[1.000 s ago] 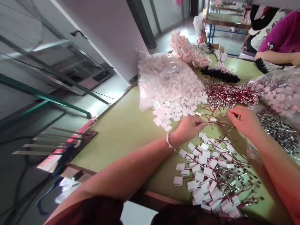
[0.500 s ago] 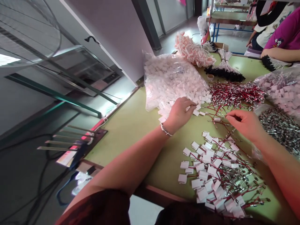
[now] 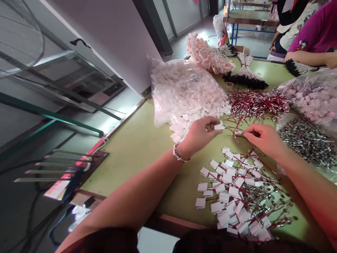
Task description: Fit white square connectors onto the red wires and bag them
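My left hand (image 3: 202,135) pinches a white plastic connector housing (image 3: 218,126) between thumb and fingers, just in front of a heap of loose white housings (image 3: 181,124). To its right, my right hand (image 3: 262,137) has thumb and forefinger closed together among thin red wires with metal ends. What lies in that pinch is too small to make out. A small whitish piece (image 3: 238,133) is right by its fingertips. Below both hands spreads a pile of white housings (image 3: 231,191) with red wires and metal terminals attached.
Behind my left hand lies a clear bag of white housings (image 3: 189,82). A heap of red wires (image 3: 259,102), a bag of metal terminals (image 3: 308,142) and another bag of housings (image 3: 313,102) are at the right. Wire bundles (image 3: 246,72) and a person's arm (image 3: 308,58) are beyond.
My left hand has drawn back from the housing heap with a white housing now showing in its fingers. The right hand has come closer to the left. The view has shifted slightly.
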The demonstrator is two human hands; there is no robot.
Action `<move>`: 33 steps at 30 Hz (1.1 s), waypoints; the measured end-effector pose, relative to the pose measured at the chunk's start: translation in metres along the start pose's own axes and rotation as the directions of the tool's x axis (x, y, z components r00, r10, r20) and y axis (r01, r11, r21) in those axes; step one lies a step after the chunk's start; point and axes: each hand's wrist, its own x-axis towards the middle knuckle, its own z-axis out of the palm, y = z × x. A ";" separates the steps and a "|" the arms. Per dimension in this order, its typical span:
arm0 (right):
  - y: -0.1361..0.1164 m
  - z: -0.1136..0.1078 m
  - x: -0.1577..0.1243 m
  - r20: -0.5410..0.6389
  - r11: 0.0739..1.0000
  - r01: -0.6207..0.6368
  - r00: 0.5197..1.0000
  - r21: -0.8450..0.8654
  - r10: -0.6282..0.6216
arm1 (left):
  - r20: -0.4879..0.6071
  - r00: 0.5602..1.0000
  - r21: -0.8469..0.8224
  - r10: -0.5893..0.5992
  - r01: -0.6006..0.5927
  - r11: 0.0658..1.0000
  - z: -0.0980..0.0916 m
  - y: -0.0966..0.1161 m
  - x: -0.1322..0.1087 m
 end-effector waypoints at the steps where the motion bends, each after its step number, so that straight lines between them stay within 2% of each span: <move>1: -0.002 0.003 -0.002 0.006 1.000 0.013 1.000 0.012 -0.013 | 0.037 0.999 -0.122 -0.027 0.031 0.992 0.004 0.003 -0.003; 4: -0.006 0.009 -0.006 0.004 0.999 0.037 0.999 0.022 -0.038 | 0.142 0.988 -0.365 -0.066 0.114 0.924 0.016 0.010 -0.009; 7: -0.007 0.010 -0.008 0.041 0.999 0.023 0.999 0.033 -0.024 | 0.169 0.984 -0.441 -0.053 0.124 0.889 0.024 0.013 -0.011; 11: -0.007 0.009 -0.007 0.127 0.999 0.019 0.992 0.034 -0.023 | 0.169 0.985 -0.483 -0.024 0.104 0.869 0.024 0.013 -0.011; 15: -0.010 0.008 -0.007 0.179 0.996 -0.006 0.984 0.085 -0.009 | 0.154 0.988 -0.452 0.024 0.049 0.891 0.023 0.012 -0.013; 17: -0.012 0.007 -0.008 0.247 0.981 -0.115 0.966 0.159 0.073 | 0.098 0.992 -0.357 0.076 -0.036 0.934 0.022 0.013 -0.015; 19: -0.013 0.006 -0.008 0.352 0.931 -0.282 0.916 0.229 0.191 | 0.035 0.983 -0.223 0.181 -0.169 0.960 0.021 0.014 -0.017; 21: -0.014 0.004 -0.007 0.455 0.857 -0.441 0.841 0.266 0.292 | 0.005 0.942 -0.100 0.335 -0.333 0.938 0.019 0.016 -0.018; 24: -0.014 0.000 -0.005 0.568 0.782 -0.557 0.752 0.278 0.334 | 0.044 0.823 0.009 0.567 -0.568 0.823 0.017 0.017 -0.016; 26: -0.015 -0.001 -0.005 0.610 0.765 -0.575 0.727 0.291 0.314 | 0.074 0.749 0.030 0.658 -0.661 0.750 0.017 0.017 -0.015; 28: -0.017 0.001 -0.006 0.611 0.772 -0.553 0.739 0.312 0.283 | 0.079 0.716 0.026 0.694 -0.697 0.717 0.019 0.018 -0.015; 30: -0.020 0.005 -0.008 0.577 0.813 -0.489 0.779 0.315 0.245 | 0.075 0.742 0.025 0.666 -0.669 0.743 0.022 0.019 -0.016; 33: -0.022 0.005 -0.008 0.500 0.922 -0.329 0.844 0.202 0.192 | 0.084 0.833 0.048 0.547 -0.551 0.833 0.025 0.020 -0.017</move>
